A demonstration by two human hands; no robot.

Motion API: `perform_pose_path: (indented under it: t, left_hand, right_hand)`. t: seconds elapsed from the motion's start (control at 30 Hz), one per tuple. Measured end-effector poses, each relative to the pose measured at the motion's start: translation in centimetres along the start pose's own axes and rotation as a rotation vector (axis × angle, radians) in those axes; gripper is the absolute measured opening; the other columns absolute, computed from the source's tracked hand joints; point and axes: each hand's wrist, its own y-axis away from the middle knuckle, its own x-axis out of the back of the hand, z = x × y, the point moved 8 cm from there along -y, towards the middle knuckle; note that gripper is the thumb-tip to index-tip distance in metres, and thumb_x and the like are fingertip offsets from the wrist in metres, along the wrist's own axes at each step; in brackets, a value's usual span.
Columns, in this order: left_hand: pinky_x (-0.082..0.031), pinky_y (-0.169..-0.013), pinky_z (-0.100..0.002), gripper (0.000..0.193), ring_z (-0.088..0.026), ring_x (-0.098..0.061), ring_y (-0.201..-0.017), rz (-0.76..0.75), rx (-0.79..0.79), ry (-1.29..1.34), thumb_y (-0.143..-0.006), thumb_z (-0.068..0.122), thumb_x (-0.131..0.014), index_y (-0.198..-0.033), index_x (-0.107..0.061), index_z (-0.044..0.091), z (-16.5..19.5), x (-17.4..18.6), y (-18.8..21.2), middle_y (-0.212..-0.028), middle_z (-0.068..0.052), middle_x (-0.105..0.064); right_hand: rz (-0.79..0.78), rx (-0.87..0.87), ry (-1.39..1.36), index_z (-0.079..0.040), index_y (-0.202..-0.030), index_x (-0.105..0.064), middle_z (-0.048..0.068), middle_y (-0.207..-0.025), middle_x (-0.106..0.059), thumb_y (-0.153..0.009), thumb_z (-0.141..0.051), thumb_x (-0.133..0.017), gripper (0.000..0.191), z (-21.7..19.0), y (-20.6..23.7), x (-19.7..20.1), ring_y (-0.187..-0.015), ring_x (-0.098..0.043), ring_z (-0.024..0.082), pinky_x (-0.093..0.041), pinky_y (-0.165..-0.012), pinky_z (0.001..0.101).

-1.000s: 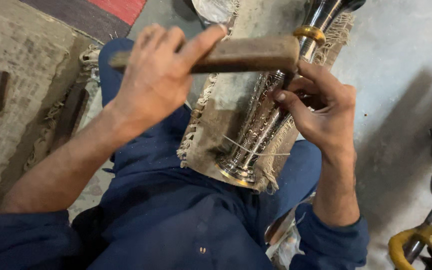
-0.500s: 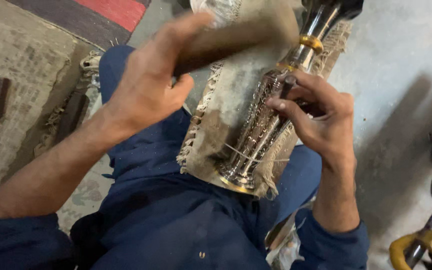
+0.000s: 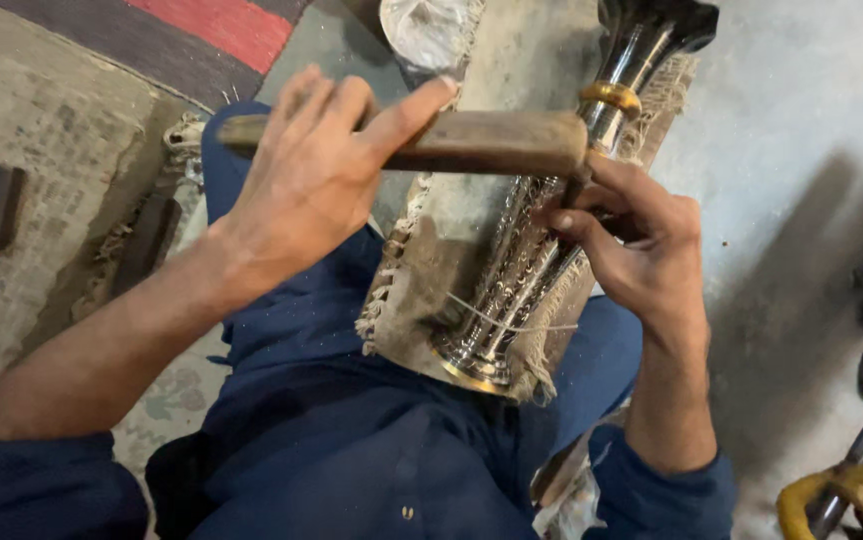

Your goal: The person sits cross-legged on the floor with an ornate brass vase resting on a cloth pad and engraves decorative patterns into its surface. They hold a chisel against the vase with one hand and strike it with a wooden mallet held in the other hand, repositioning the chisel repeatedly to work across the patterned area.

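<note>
The left hand point(image 3: 316, 175) sits in the upper middle of the frame, its fingers wrapped tight around a brown wooden mallet point(image 3: 471, 143) that lies level across the picture, the index finger stretched out along the top. The mallet's thick end meets a shiny engraved metal vase point(image 3: 516, 285) near the brass ring point(image 3: 611, 97) on its narrow neck. The vase lies tilted, running from the upper right of the frame down to its round open base at the lower middle, cradled on a frayed burlap cloth point(image 3: 421, 300) spread over the person's lap in blue trousers point(image 3: 341, 430). The right hand point(image 3: 641, 250), right of centre, has its fingers pinched together on a small dark tool pressed against the vase's patterned side, just under the mallet's end. A red and dark striped mat point(image 3: 201, 30) shows at the upper left, and a yellow-wrapped metal piece point(image 3: 841, 490) at the lower right corner
</note>
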Motion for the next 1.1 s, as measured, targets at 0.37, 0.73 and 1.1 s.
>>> perform_pose_path:
  t: [0.37, 0.73, 1.1]
  left_hand:
    - [-0.049, -0.112, -0.049, 0.078, -0.042, -0.054, -0.136, 0.111, -0.048, 0.366, -0.088, -0.011, -0.061, -0.155, -0.033, 0.016, -0.4, 0.2, -0.7, -0.143, -0.023, -0.053]
    - [-0.051, -0.091, -0.047, 0.08, -0.034, -0.061, -0.102, -0.011, 0.025, -0.079, -0.087, -0.004, -0.071, -0.157, -0.045, 0.022, -2.2, -1.5, 1.3, -0.106, -0.012, -0.054]
    - [-0.052, -0.085, -0.048, 0.072, -0.041, -0.064, -0.101, -0.011, 0.258, 0.105, -0.084, 0.004, -0.069, -0.152, -0.047, 0.016, -5.3, -3.7, 4.3, -0.112, -0.019, -0.064]
  right_hand:
    - [0.226, -0.053, -0.11, 0.002, -0.139, -0.054, 0.01, -0.104, -0.076, -0.104, 0.011, -0.066, 0.038, -0.7, 0.6, -0.8, -0.092, -0.075, 0.016, -0.064, -0.072, 0.0261]
    - [-0.007, -0.07, 0.271, 0.001, -0.134, -0.064, 0.01, -0.101, -0.078, -0.095, 0.003, -0.076, 0.041, -2.3, -1.5, -0.9, -0.093, -0.077, 0.016, -0.063, -0.081, 0.0276]
    - [0.093, 0.079, -0.219, 0.001, -0.125, -0.058, 0.017, -0.099, -0.072, -0.107, 0.007, -0.067, 0.021, 2.2, -0.4, 2.9, -0.093, -0.076, 0.026, -0.064, -0.08, 0.0358]
